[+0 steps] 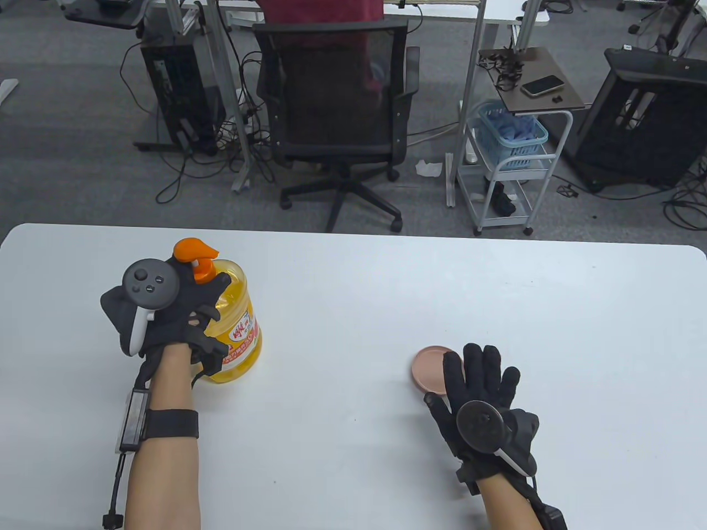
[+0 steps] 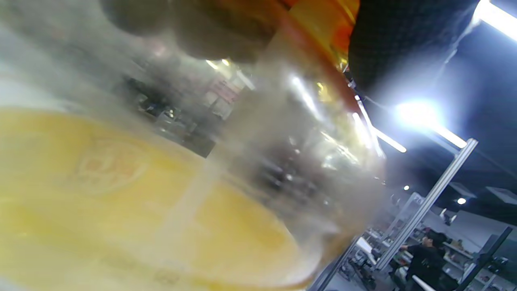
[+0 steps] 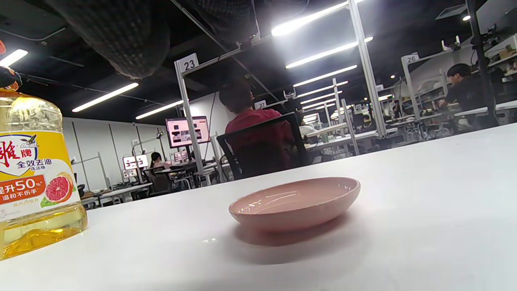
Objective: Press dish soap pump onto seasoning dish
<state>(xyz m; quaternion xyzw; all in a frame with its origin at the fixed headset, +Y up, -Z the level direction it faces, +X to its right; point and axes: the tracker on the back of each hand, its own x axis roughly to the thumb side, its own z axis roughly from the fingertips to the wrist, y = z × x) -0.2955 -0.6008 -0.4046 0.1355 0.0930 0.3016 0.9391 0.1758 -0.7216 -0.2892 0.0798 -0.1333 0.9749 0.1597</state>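
Observation:
A yellow dish soap bottle [image 1: 240, 326] with an orange pump [image 1: 193, 255] stands on the white table at the left. My left hand [image 1: 190, 312] grips the bottle around its neck and shoulder from the left. The left wrist view shows the bottle [image 2: 121, 202] very close and blurred. A small pink seasoning dish [image 1: 431, 369] lies at the right front. My right hand [image 1: 481, 375] is spread flat, its fingers over the dish's right edge. In the right wrist view the dish [image 3: 295, 202] sits empty with my fingers [image 3: 121, 36] above it, not touching; the bottle [image 3: 36, 178] stands at the left.
The white table [image 1: 353, 287] has a rounded far edge. Behind it on the floor are a black office chair [image 1: 337, 110] and a white cart [image 1: 508, 165] with a blue basket.

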